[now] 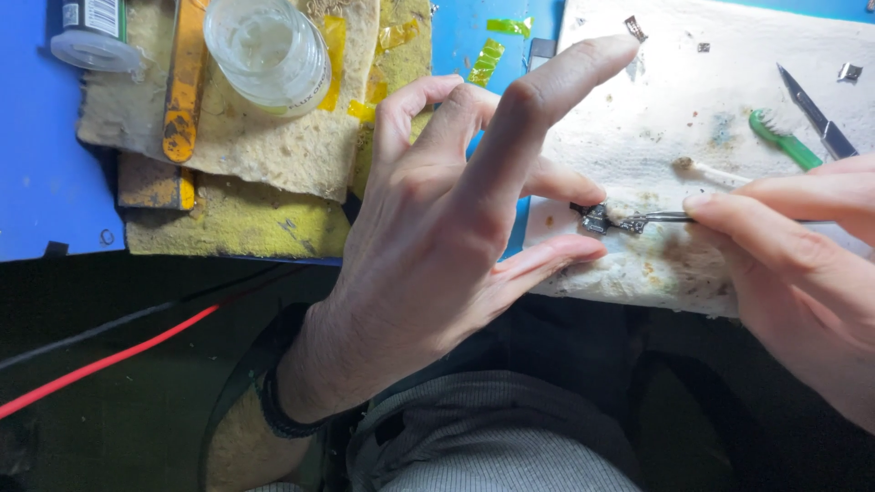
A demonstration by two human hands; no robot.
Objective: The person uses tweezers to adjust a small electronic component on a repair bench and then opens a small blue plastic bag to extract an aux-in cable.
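Left hand (437, 228) pinches a small metal part (597, 219) on the white cloth (693, 118); right hand (793, 264) applies tweezers (661, 218) to it.

The right hand (802, 264) runs off the picture's right edge, so its wrist is not seen. The tiny metal part (597, 219) is too small to tell what it is. The left hand (456, 228) hides some blue mat (46, 164). The jar (269, 50) is cut off on top
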